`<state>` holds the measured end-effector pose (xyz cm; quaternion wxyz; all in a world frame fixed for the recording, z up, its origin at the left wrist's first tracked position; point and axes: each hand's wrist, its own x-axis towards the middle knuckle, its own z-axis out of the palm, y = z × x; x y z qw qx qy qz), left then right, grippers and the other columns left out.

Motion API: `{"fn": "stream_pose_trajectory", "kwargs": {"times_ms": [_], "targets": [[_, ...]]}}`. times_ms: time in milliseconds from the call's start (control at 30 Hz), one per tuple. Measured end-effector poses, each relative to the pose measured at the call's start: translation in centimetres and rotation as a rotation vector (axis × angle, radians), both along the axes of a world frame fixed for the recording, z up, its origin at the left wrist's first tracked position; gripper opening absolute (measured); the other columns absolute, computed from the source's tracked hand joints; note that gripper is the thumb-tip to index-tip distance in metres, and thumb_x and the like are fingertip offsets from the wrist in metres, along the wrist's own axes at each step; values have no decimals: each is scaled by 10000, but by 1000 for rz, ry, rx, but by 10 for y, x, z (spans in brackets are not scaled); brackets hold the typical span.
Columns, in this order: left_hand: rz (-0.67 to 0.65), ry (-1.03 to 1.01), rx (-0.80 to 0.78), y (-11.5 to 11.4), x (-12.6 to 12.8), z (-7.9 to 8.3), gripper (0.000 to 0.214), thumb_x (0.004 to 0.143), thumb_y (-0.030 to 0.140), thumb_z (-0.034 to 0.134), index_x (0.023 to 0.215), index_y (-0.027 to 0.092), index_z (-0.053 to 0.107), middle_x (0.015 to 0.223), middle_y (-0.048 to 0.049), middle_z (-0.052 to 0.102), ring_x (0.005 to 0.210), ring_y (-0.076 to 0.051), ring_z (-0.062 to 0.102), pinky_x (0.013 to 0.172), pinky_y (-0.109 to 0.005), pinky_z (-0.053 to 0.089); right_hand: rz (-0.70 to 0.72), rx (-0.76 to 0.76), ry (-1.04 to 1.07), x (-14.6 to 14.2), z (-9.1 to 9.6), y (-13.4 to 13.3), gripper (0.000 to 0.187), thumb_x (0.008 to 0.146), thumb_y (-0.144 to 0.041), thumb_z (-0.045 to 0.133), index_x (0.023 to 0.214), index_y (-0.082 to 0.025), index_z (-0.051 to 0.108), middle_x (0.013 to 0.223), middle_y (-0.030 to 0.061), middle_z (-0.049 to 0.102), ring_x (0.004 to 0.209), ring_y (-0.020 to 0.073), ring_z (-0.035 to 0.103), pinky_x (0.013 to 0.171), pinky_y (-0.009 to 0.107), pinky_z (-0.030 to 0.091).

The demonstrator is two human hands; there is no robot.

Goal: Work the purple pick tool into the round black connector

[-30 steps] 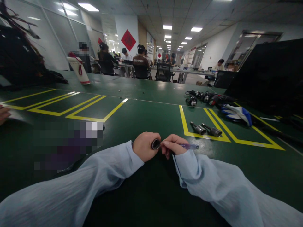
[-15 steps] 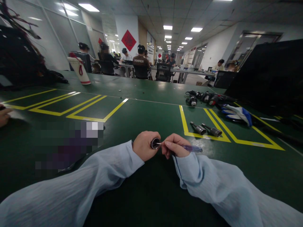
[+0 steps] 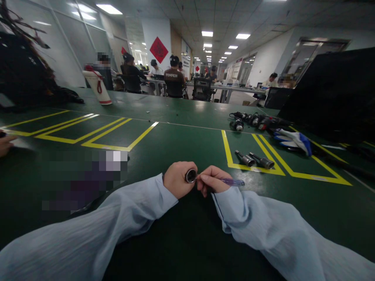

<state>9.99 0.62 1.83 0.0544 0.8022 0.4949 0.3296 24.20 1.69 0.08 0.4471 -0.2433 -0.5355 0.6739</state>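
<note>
My left hand [image 3: 176, 181] is closed round a metal socket [image 3: 191, 176], whose dark open mouth faces me and slightly right. In my right hand [image 3: 213, 180] is a slim screwdriver [image 3: 234, 182] with a see-through purple handle, its thin shaft pinched between thumb and fingers. The shaft points left at the rim of the socket; whether its tip is inside or only against the edge, I cannot tell. Two more socket bits, a left one [image 3: 245, 158] and a right one [image 3: 263, 160], lie by yellow tape to the right of my hands.
The green table [image 3: 187, 140] carries yellow taped outlines. Power tools [image 3: 252, 120] and blue-white gloves [image 3: 294, 141] lie at the right, beside a large black panel [image 3: 331, 93]. A white cup [image 3: 99, 86] stands back left. Another person's hand [image 3: 5, 143] shows at the left edge.
My right hand has shifted slightly left with the screwdriver, bringing it nearer the socket. My left hand and the socket have barely moved.
</note>
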Motion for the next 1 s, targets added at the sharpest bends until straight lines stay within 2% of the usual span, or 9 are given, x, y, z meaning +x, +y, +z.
{"fn": "stream_pose_trajectory", "kwargs": {"times_ms": [267, 433, 633, 833, 1000], "targets": [[10, -67, -47, 0, 1, 1, 73, 637, 157, 494, 566, 143, 492, 513, 21, 502, 483, -80, 451, 476, -194, 329, 25, 17, 19, 4, 2, -2, 138, 691, -256, 588, 632, -139, 545, 525, -11, 603, 388, 54, 486, 384, 171, 390], [-40, -97, -81, 2, 1, 1, 76, 635, 162, 489, 561, 143, 483, 499, 28, 485, 477, -75, 438, 464, -187, 320, -24, 124, -4, 3, 4, -6, 138, 694, -258, 574, 627, -142, 543, 517, -15, 589, 387, 54, 468, 383, 176, 368], [-92, -2, -100, 1, 1, 1, 46, 630, 146, 489, 588, 149, 509, 530, 19, 532, 513, -90, 483, 511, -202, 345, -124, 94, -59, 3, 5, -4, 104, 680, -223, 563, 615, -144, 546, 476, -32, 568, 357, 44, 437, 361, 165, 343], [-265, 136, -132, 0, 1, 1, 79, 644, 159, 493, 566, 160, 506, 518, 27, 526, 518, -96, 503, 564, -223, 357, 21, -59, -139, 7, 10, 1, 79, 623, -187, 541, 563, -136, 546, 404, -28, 554, 300, 54, 424, 310, 168, 309], [-268, 120, -133, -2, 1, 2, 73, 653, 180, 508, 583, 159, 511, 535, 21, 535, 533, -104, 511, 570, -228, 358, 120, -154, -55, 10, 12, 4, 78, 614, -201, 538, 579, -133, 555, 404, -23, 562, 304, 65, 450, 308, 168, 317]]}}
